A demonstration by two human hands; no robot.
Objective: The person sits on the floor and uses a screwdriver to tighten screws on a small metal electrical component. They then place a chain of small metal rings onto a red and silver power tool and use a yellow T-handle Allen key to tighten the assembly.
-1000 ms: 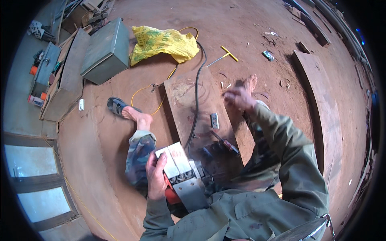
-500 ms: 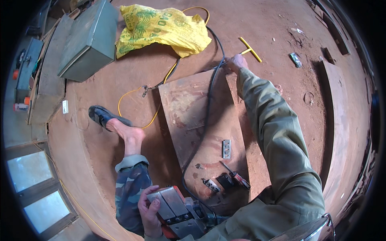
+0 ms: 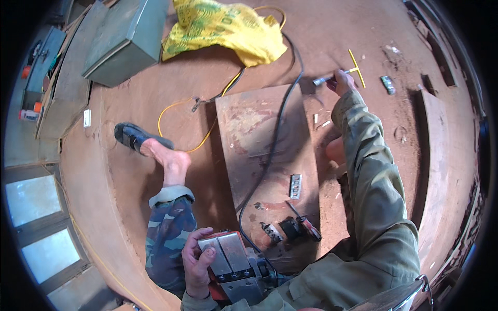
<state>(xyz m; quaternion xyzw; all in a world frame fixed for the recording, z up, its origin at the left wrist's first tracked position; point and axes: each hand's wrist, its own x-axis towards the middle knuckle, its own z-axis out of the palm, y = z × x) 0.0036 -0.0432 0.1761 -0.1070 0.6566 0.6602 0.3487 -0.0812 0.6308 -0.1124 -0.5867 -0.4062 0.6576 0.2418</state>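
My left hand (image 3: 198,264) is closed around the edge of an electric planer (image 3: 223,255), its thumb on the silver sole plate. The planer is turned sole up near my lap, with a bolted bar across its middle. Out to the far right, my right hand (image 3: 342,82) grips the shaft of a T-handle socket wrench (image 3: 357,69). Its yellow crossbar sticks out to the right and its metal socket points left. On the board (image 3: 249,119) lie a slotted metal plate (image 3: 295,186), a screwdriver (image 3: 309,228), a black part (image 3: 290,227) and a small metal bar with holes (image 3: 272,232).
A black cord (image 3: 270,150) runs across the board to the planer. Beyond are a yellow sack (image 3: 223,31), a grey metal box (image 3: 124,46) and a yellow cable (image 3: 162,116). A small dark packet (image 3: 387,85) lies right of the wrench; a long plank (image 3: 433,150) lies at right.
My right hand has moved right from beside the board's far corner, and the wrench's metal socket now shows. The view has shifted slightly. My left hand still holds the planer.
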